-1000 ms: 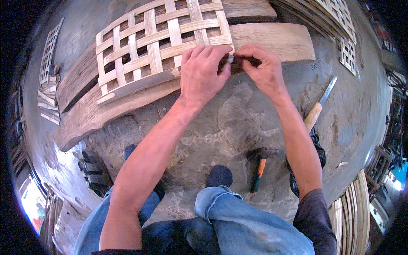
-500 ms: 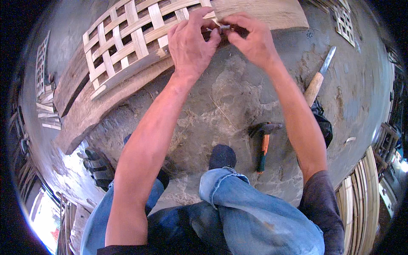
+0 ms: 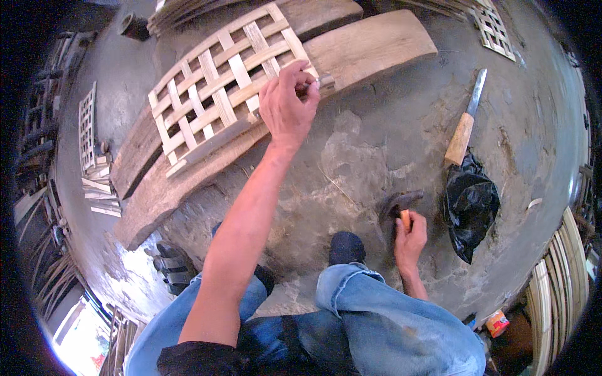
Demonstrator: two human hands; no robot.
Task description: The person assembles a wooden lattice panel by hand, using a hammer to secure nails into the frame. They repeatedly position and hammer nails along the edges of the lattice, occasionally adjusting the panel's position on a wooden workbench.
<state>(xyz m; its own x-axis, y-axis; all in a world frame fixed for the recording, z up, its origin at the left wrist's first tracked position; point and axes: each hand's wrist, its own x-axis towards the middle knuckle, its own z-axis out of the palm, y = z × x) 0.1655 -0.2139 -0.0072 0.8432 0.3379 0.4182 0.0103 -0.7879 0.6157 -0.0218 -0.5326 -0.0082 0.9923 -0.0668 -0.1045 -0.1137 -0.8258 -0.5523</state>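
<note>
A woven lattice panel of pale wooden slats (image 3: 222,104) lies on thick wooden planks at the upper left. My left hand (image 3: 287,106) is at the panel's right corner, thumb and fingers pinched together. Something small shows at its fingertips, too small to name. Lower down on the right, my right hand (image 3: 411,243) is closed around the orange handle of a hammer (image 3: 403,202). The dark hammer head is at the floor, pointing away from me.
A long plank (image 3: 370,53) extends right of the panel. A wooden-handled knife (image 3: 462,131) lies on the right, above a black plastic bag (image 3: 471,207). Other lattice panels lie far left (image 3: 87,128) and far right (image 3: 492,31). Long strips (image 3: 555,288) are stacked lower right.
My right hand has left the panel's corner, come down toward me and taken hold of the hammer's handle. My left hand stays pinched at the corner. The view has shifted slightly.
</note>
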